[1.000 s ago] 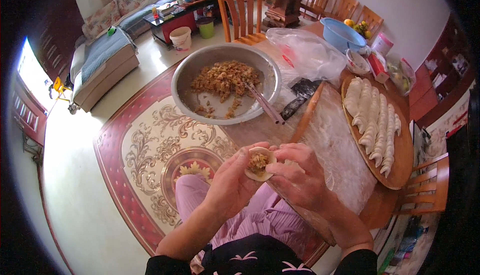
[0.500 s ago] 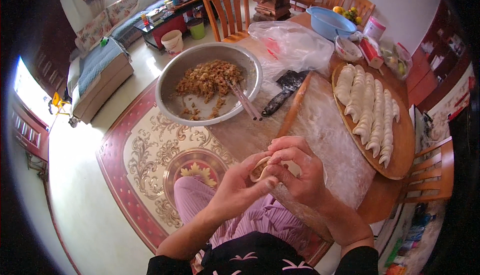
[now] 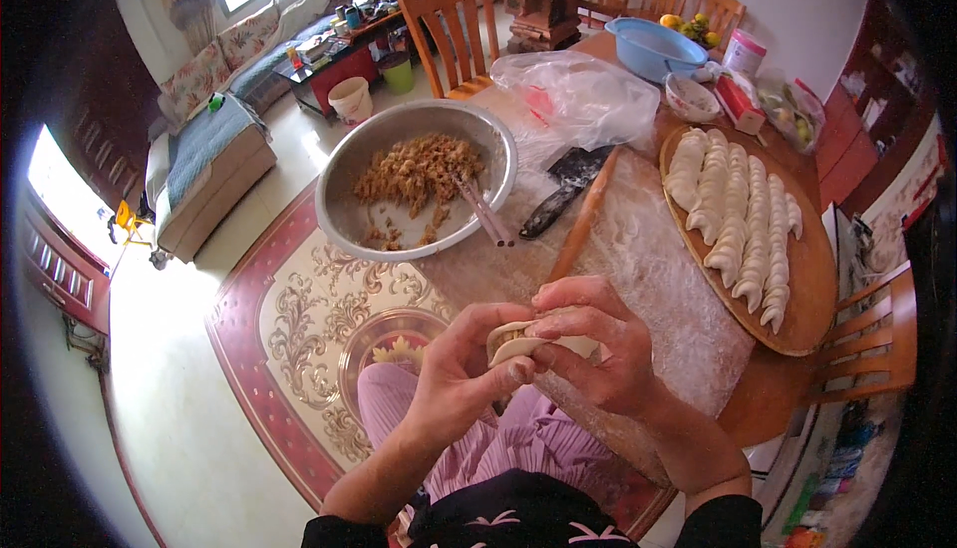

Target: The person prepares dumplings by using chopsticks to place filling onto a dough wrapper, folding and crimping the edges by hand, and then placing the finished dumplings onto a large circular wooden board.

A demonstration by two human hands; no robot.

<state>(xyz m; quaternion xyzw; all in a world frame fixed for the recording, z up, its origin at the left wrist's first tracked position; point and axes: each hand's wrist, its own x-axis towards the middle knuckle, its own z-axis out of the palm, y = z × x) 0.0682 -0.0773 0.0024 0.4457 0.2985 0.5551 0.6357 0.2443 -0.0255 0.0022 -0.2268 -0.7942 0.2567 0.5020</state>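
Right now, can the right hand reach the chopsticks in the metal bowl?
Probably not at once: the right hand pinches the dumpling with the left hand. The way to the chopsticks looks free.

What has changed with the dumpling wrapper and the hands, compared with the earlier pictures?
One second ago the dumpling wrapper lay open between both hands, filling showing. Since then the left hand and right hand have folded it shut and now pinch its edge. Nothing was let go. The metal bowl, chopsticks and tray of finished dumplings stayed in place.
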